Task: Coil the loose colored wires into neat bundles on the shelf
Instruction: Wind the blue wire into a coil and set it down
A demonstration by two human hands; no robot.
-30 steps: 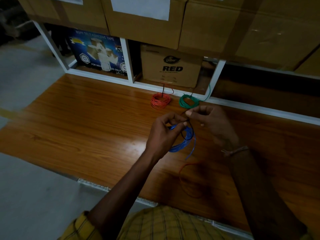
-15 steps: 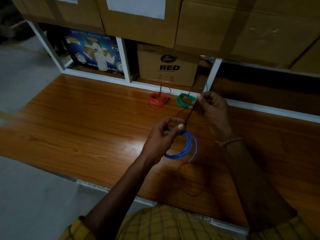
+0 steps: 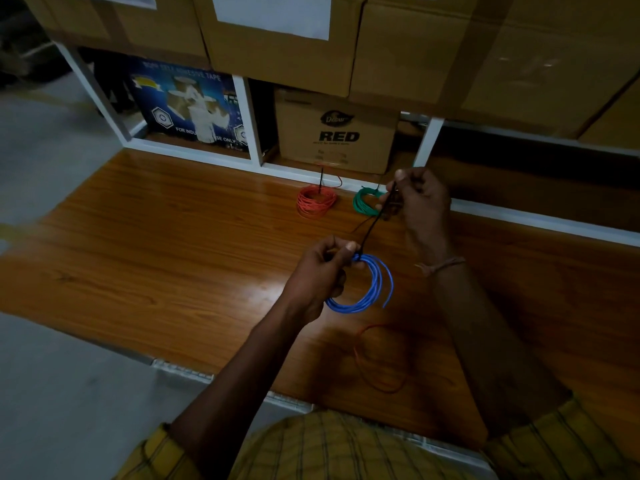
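Blue wire coil (image 3: 367, 292): held above the middle of the wooden shelf, several loops hanging in a rough ring with one loose end curling off at its right side.
Wooden shelf (image 3: 166, 258): a glossy brown board running left to right, a white rail along its far edge.
Cardboard boxes (image 3: 284, 32): stacked across the far top; below them a smaller carton printed "RED" (image 3: 334, 133) and, to its left, a blue adhesive-tape carton (image 3: 194, 105).
Left hand (image 3: 320, 271): fingers curled round the top left of the blue wire coil, thumb and forefinger pinching the spot where a black tie meets it.
Right hand (image 3: 420, 199): raised farther back and to the right, fingertips pinching the upper end of the black tie.
Black tie (image 3: 372, 226): a thin dark strand drawn taut on a slant between the two hands.
Orange coil (image 3: 316, 201): bundled, lying near the far rail in front of the "RED" carton.
Green coil (image 3: 365, 202): bundled, just right of the orange coil, partly behind the right hand.
Loose red wire (image 3: 377, 358): a thin open loop on the near part of the wooden shelf, below the blue wire coil.
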